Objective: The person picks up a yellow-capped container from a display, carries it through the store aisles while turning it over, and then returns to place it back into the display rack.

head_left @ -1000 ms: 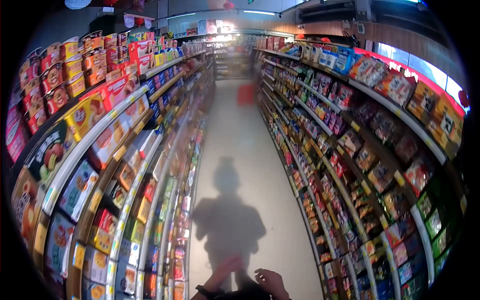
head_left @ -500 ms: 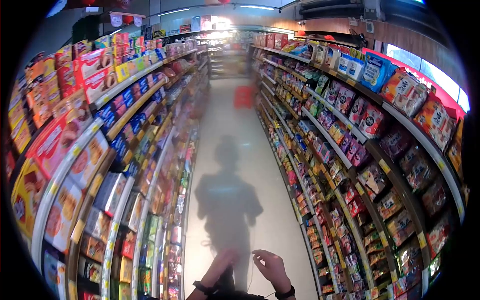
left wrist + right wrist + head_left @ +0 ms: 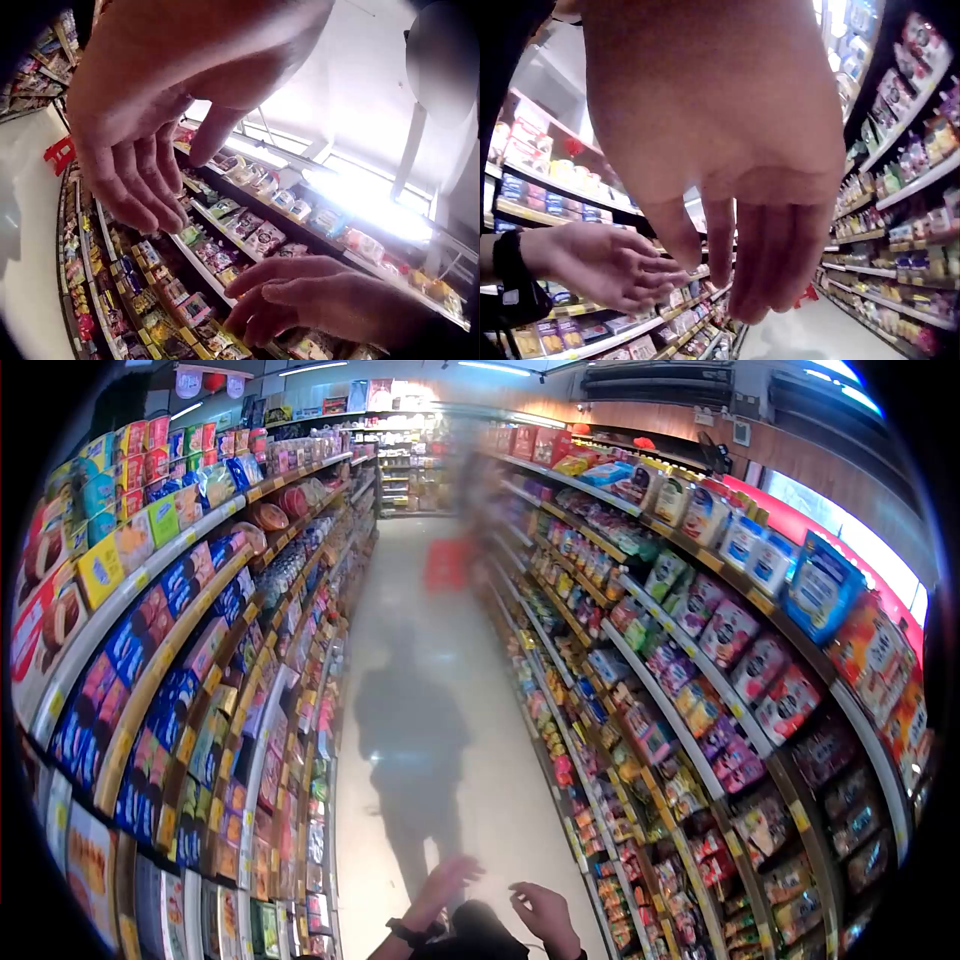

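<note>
Both hands are low in the head view, held apart in front of the body. The left hand, with a dark band at its wrist, has its fingers extended and holds nothing. Across from it, the right hand has loosely bent fingers and is empty. In the left wrist view the left hand fills the upper part, fingers relaxed, with the right hand below. The right wrist view shows the right hand with fingers hanging down, and the left hand beside it. Neither touches any goods.
A store aisle floor runs between long shelves of packaged goods, left and right. A red object stands on the floor farther along. A person's shadow lies ahead. More shelving spans the far end.
The shelves have slid past and the view has turned a little to the right, so the aisle and red object sit farther left. Both hands stay empty.
</note>
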`<state>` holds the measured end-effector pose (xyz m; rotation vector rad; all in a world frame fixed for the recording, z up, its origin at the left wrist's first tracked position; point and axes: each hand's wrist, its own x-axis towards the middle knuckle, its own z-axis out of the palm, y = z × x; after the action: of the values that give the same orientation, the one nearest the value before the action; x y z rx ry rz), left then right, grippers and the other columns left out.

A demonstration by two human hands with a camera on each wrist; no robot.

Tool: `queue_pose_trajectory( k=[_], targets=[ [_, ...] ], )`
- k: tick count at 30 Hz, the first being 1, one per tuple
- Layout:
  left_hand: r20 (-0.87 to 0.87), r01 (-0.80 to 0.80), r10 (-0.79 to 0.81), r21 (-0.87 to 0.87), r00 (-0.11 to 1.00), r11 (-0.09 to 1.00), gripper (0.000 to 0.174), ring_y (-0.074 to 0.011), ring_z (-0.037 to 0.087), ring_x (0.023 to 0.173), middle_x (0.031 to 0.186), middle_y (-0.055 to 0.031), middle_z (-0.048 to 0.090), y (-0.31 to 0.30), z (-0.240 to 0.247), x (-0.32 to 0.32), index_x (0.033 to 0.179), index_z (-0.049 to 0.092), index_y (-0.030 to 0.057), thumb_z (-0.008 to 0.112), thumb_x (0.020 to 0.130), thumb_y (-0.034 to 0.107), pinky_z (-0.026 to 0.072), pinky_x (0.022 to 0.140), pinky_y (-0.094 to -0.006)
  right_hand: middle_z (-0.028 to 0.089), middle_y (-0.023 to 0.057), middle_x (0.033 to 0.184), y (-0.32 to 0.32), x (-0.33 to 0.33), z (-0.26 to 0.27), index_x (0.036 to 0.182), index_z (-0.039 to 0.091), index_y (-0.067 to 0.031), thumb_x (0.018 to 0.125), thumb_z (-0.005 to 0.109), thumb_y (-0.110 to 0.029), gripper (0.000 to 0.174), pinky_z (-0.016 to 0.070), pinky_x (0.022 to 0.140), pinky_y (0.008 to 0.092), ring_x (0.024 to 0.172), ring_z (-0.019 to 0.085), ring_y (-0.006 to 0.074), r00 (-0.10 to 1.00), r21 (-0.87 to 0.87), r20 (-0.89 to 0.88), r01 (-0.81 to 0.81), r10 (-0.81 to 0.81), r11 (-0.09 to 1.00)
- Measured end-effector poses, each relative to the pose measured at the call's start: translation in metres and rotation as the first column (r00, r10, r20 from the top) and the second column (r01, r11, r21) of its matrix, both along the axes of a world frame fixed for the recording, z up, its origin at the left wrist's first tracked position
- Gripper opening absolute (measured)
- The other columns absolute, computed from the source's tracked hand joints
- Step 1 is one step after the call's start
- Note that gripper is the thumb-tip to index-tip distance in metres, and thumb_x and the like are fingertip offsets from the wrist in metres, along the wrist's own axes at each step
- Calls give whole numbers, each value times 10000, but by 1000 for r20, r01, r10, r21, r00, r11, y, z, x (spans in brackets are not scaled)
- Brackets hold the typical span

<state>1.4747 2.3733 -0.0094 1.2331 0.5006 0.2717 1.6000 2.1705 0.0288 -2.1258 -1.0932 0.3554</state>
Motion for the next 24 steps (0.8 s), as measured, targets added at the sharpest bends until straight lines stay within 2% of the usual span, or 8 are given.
queue_pose_trajectory(
  k=[3,6,9,13,16,19,20,24],
  targets=[
    [43,-8,9,-10,999,1000,272,-175,681,1064,1185,-95,710,59,-7,33,1288,603,26,518,1074,171,533,926,-315,771,93,914,49,38,-13,1110,745,-106,938,702,-235,219,598,723,346,784,751,242,985,-75,-154,67,-78,995],
    [-62,-14,12,-30,998,999,277,-176,683,1069,1167,-88,708,122,-11,69,1277,616,31,525,1071,193,517,898,-297,771,89,917,106,83,-34,1119,747,-112,942,696,-240,224,595,719,348,781,750,244,984,-111,-174,19,-38,994],
    [-88,-108,101,-74,991,991,243,-142,686,972,1094,-59,720,188,-28,121,1150,697,22,575,1038,199,527,880,-296,770,89,911,177,141,-44,1122,748,-113,934,697,-238,231,592,715,352,772,747,247,989,-133,-148,-35,15,990],
    [-8,57,-56,37,998,998,301,-164,664,1108,1167,-69,704,277,0,197,1281,622,41,474,1070,197,502,952,-309,762,109,922,277,230,-40,1126,742,-93,922,697,-214,241,583,708,353,775,738,248,992,-24,-99,74,-76,997],
    [-17,199,-199,75,980,977,310,-159,660,1109,1185,-54,705,346,44,264,1298,619,50,479,1075,212,497,966,-309,759,108,956,356,293,-21,1107,736,-78,927,690,-186,215,576,716,373,806,742,249,980,94,-128,168,-155,981],
    [-35,161,-158,91,987,983,316,-154,658,1111,1208,-43,705,414,32,324,1307,621,53,478,1076,214,493,976,-306,758,112,967,429,349,5,1103,736,-81,931,689,-184,206,576,716,365,801,740,249,993,142,-70,107,-98,984],
    [-5,77,-77,68,997,995,317,-151,662,1104,1224,-53,704,428,31,334,1304,624,51,479,1076,217,491,981,-306,757,114,980,449,367,9,1111,736,-86,934,690,-185,208,578,722,361,808,739,251,998,104,-37,55,-52,993],
    [-66,25,-29,-53,997,998,307,-153,671,1086,1219,-63,703,496,34,396,1292,629,40,490,1070,200,501,973,-310,752,115,971,523,423,17,1152,736,-98,942,690,-209,242,576,733,346,828,737,250,985,144,-173,14,11,989]
  ],
)
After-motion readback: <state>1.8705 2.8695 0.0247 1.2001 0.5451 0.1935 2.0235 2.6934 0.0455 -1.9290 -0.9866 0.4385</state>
